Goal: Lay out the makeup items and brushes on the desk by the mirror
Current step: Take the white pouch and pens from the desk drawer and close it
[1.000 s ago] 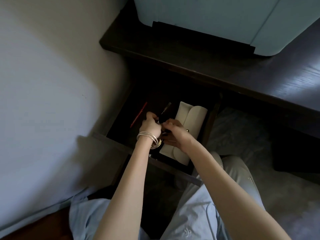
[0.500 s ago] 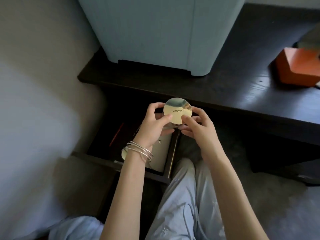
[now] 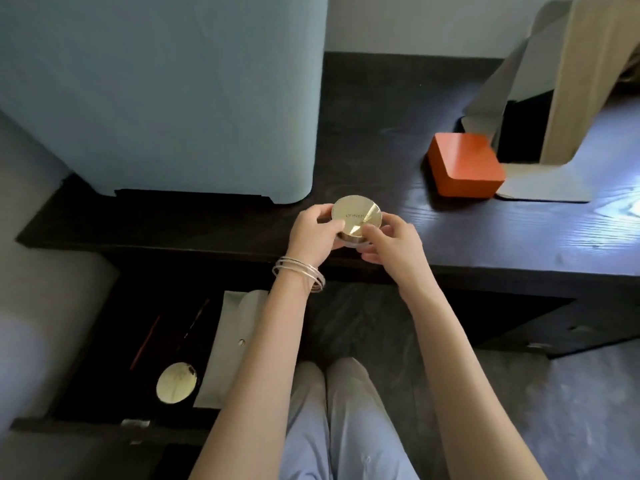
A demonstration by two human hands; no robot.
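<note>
A round gold compact (image 3: 357, 215) sits between both my hands just above the front edge of the dark desk (image 3: 485, 233). My left hand (image 3: 313, 233) grips its left side and my right hand (image 3: 393, 242) pinches its right side. Whether the compact touches the desk I cannot tell. Below left, the open drawer (image 3: 104, 341) holds a second gold compact (image 3: 176, 382), a red pencil (image 3: 144, 342), a thin dark brush (image 3: 195, 318) and a white pouch (image 3: 227, 344). A standing mirror (image 3: 568, 81) is on the desk at the far right.
An orange box (image 3: 464, 164) lies on the desk beside the mirror's base. A large pale blue case (image 3: 156, 91) stands on the desk's left half. My knees in light trousers (image 3: 339, 417) are below the desk, right of the drawer.
Both hands reached into the drawer, then lifted the gold compact out and carried it up and right to the desk's front edge. The view tilted up, showing the mirror.
</note>
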